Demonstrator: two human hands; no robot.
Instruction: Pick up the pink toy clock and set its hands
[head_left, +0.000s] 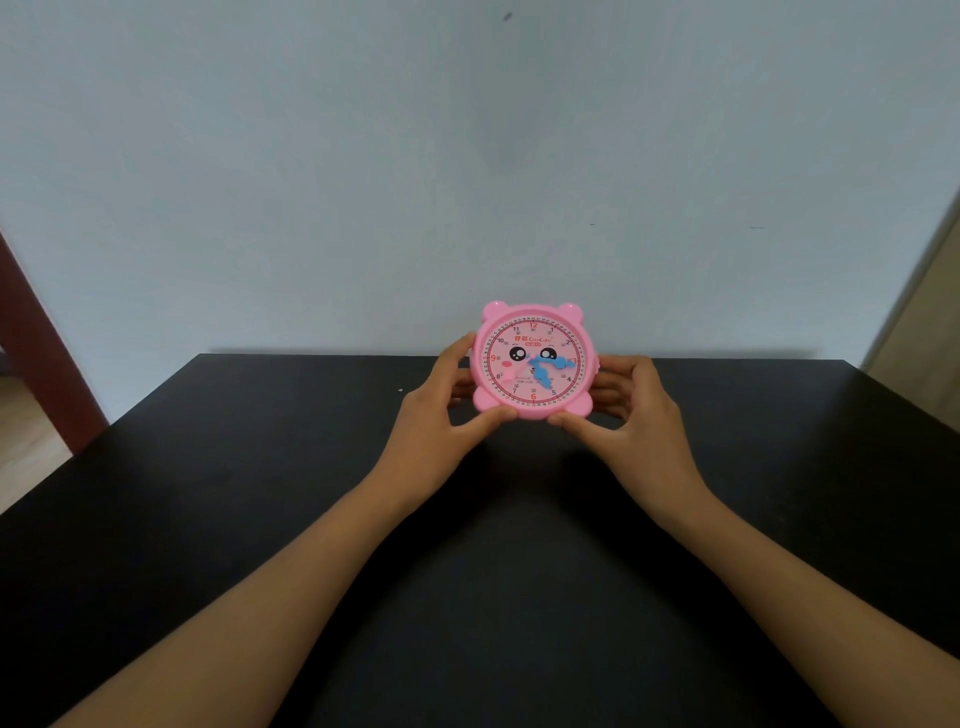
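Observation:
The pink toy clock (532, 361) has round ears, a cartoon face and two blue hands; one blue hand points near the 3 and the other near the 5. It is held upright, facing me, above the far part of the black table (260, 519). My left hand (441, 410) grips its left side, thumb under the lower rim and fingers behind. My right hand (636, 410) grips the right side the same way, thumb at the lower right foot. The clock's back is hidden.
A pale blue wall (467, 182) stands right behind the table's far edge. A dark red door frame (41, 343) is at the left, and a beige floor or door shows at the far right (924, 338).

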